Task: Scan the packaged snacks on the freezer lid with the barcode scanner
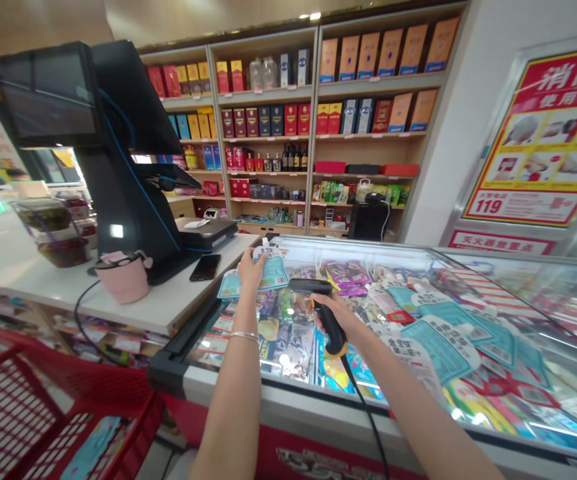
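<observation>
My left hand point(252, 270), with a bracelet on the wrist, is closed on a blue and white pouch point(272, 268) over the far left part of the freezer's glass top. Another blue pouch point(229, 285) lies just left of that hand. My right hand point(333, 315) grips a black and yellow barcode scanner point(329, 327), whose head points left toward the held pouch. A cable hangs from the scanner's handle. Several more blue and white pouches point(441, 350) lie in a loose pile on the glass at the right.
A white counter point(168, 303) at the left holds a black register point(123, 160), a phone point(205, 267), a pink cup point(122, 277) and stacked jars point(61, 230). A red basket point(133, 407) stands at the lower left. Boxed goods fill shelves point(268, 97) behind.
</observation>
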`<act>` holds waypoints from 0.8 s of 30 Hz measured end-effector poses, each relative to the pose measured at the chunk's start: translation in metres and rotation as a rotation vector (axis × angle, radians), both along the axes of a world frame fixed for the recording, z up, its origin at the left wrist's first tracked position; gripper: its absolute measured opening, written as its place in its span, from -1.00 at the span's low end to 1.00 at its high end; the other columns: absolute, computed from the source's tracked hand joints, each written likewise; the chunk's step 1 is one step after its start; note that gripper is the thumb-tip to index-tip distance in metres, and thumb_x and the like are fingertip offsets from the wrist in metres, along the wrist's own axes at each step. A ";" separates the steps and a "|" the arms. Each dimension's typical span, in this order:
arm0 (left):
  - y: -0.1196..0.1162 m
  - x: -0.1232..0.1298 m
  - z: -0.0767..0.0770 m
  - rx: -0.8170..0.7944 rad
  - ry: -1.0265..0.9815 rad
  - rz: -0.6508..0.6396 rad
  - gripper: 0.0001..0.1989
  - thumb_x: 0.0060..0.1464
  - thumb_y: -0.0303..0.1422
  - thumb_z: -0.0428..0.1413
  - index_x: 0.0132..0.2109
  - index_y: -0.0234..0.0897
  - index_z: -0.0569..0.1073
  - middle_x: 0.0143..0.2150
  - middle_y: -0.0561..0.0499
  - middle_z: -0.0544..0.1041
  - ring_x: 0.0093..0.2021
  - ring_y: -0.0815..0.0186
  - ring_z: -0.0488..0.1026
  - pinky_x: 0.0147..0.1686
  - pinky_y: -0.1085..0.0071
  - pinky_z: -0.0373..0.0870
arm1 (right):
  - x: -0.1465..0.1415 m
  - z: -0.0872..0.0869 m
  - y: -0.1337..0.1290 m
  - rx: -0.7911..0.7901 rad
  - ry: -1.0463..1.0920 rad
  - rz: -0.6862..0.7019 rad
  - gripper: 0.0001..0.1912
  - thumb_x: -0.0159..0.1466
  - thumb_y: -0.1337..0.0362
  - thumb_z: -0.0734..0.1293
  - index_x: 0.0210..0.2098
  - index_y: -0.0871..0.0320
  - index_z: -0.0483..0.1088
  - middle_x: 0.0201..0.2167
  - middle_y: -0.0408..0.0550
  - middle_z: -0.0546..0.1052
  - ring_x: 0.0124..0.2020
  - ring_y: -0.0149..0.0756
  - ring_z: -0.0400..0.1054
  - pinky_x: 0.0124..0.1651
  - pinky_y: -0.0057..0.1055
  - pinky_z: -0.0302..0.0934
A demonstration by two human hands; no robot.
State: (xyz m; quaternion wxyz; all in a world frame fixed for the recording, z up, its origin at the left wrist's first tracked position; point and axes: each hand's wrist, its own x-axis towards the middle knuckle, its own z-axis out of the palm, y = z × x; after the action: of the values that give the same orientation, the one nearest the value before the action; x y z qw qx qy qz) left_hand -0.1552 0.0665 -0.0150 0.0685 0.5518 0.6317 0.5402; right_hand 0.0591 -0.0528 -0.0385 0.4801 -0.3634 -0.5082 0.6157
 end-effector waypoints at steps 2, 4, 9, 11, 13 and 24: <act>0.000 -0.003 -0.001 -0.003 0.005 0.014 -0.77 0.01 -0.20 0.10 -0.19 -0.19 0.38 -0.29 0.01 0.52 -0.23 0.22 0.44 -0.21 0.39 0.26 | -0.002 -0.001 0.001 -0.025 0.034 0.011 -0.71 0.08 0.06 0.36 -0.42 0.16 0.33 -0.68 -0.14 0.45 -0.79 -0.45 0.19 -0.77 -0.51 0.09; 0.001 -0.005 -0.002 -0.009 0.014 0.017 -0.76 0.02 -0.20 0.10 -0.18 -0.19 0.38 -0.28 0.00 0.53 -0.21 0.20 0.44 -0.20 0.39 0.26 | -0.004 -0.003 0.002 -0.030 0.079 0.010 -0.71 0.07 0.07 0.37 -0.38 0.15 0.33 -0.62 -0.14 0.48 -0.77 -0.45 0.21 -0.77 -0.51 0.10; 0.000 -0.007 -0.003 -0.036 0.050 0.046 -0.76 0.02 -0.20 0.10 -0.17 -0.18 0.39 -0.23 -0.03 0.53 -0.18 0.17 0.44 -0.19 0.36 0.25 | -0.004 -0.008 0.004 -0.041 0.111 0.009 -0.70 0.05 0.07 0.37 -0.38 0.17 0.34 -0.59 -0.14 0.48 -0.78 -0.47 0.19 -0.78 -0.50 0.10; 0.000 -0.007 -0.003 -0.036 0.058 0.058 -0.76 0.02 -0.20 0.10 -0.17 -0.18 0.39 -0.23 -0.03 0.53 -0.17 0.16 0.43 -0.18 0.36 0.25 | -0.002 -0.009 0.005 -0.042 0.124 0.011 -0.70 0.06 0.08 0.37 -0.37 0.18 0.35 -0.58 -0.14 0.48 -0.76 -0.46 0.20 -0.77 -0.50 0.11; -0.001 -0.007 -0.003 -0.039 0.060 0.060 -0.77 0.03 -0.19 0.09 -0.18 -0.19 0.39 -0.23 -0.03 0.53 -0.17 0.16 0.43 -0.18 0.36 0.25 | -0.001 -0.010 0.005 -0.038 0.135 0.019 -0.71 0.08 0.08 0.36 -0.35 0.18 0.35 -0.57 -0.14 0.48 -0.75 -0.46 0.22 -0.75 -0.50 0.12; -0.003 -0.003 -0.004 -0.090 0.019 0.090 -0.76 0.04 -0.21 0.09 -0.15 -0.20 0.38 -0.18 -0.08 0.53 -0.11 0.11 0.43 -0.15 0.30 0.26 | -0.002 -0.008 0.003 -0.074 0.127 0.033 -0.76 0.11 0.11 0.35 -0.38 0.18 0.37 -0.63 -0.13 0.46 -0.76 -0.45 0.20 -0.75 -0.50 0.11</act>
State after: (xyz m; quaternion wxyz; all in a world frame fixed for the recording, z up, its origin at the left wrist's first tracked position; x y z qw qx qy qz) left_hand -0.1585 0.0636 -0.0188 0.0629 0.5244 0.6802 0.5084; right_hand 0.0574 -0.0494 -0.0465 0.4875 -0.3328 -0.4593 0.6638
